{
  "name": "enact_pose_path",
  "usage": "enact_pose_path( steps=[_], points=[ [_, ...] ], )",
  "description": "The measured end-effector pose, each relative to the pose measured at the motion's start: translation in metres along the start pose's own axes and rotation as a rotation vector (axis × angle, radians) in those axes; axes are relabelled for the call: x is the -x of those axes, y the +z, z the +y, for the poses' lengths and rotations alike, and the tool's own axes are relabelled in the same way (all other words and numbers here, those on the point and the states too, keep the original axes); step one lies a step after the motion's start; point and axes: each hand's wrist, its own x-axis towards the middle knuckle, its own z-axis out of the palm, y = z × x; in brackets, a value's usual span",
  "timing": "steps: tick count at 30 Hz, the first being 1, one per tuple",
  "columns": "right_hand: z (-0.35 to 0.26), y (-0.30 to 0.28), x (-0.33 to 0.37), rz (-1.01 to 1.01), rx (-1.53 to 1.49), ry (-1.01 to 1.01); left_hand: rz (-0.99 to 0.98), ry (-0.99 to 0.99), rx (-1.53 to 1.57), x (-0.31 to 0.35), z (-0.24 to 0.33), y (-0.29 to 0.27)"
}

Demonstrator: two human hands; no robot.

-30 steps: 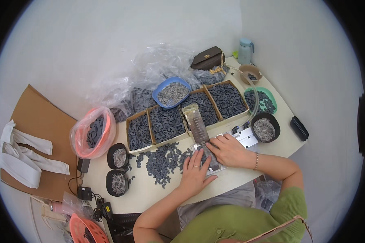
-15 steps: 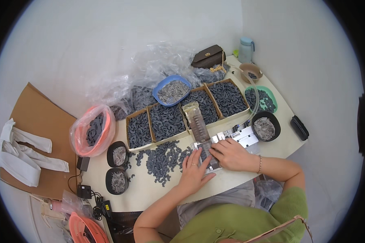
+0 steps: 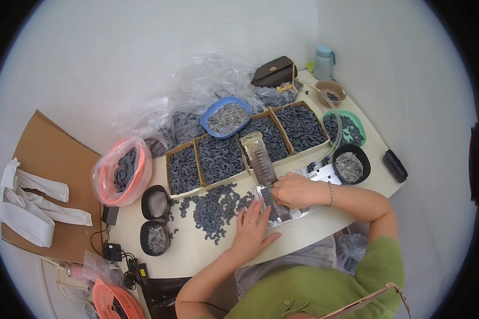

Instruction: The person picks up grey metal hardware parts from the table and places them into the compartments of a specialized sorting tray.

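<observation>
My left hand (image 3: 252, 232) lies with its fingers spread against the left edge of a metal fixture (image 3: 296, 213) near the table's front. Dark grey pieces sit in a block (image 3: 278, 212) on this fixture, partly covered by my hands. My right hand (image 3: 299, 190) is curled over the far part of the block, its fingertips pressed together and turned down; whatever they pinch is hidden. Just beyond stands a clear ribbed plastic chute (image 3: 259, 161). Small dark grey parts (image 3: 214, 211) lie loose in a heap left of my left hand.
A divided cardboard box (image 3: 218, 159) of dark parts spans the middle. On it rests a blue tray (image 3: 227, 118) of metal pins. Black bowls (image 3: 351, 165) of pins stand at both sides. A pink basket (image 3: 138, 178), green bowl (image 3: 361, 125) and black case (image 3: 395, 166) lie farther out.
My right hand has shifted left and away from me along the fixture, and its fingers have curled in. My left hand stays almost where it was.
</observation>
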Motion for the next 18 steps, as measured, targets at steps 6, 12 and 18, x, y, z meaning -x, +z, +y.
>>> enact_pose_path(
  steps=[6,12,18],
  points=[
    [0.035,-0.049,-0.053,0.189,-0.247,0.15,0.015,0.091,-0.139,-0.003,0.005,0.006],
    [0.095,-0.044,-0.124,0.945,-0.316,0.205,0.084,0.046,-0.174,-0.028,-0.007,0.008],
    [0.069,-0.049,-0.092,0.568,-0.256,0.382,0.111,-0.076,-0.111,-0.019,-0.02,-0.01]
  ],
)
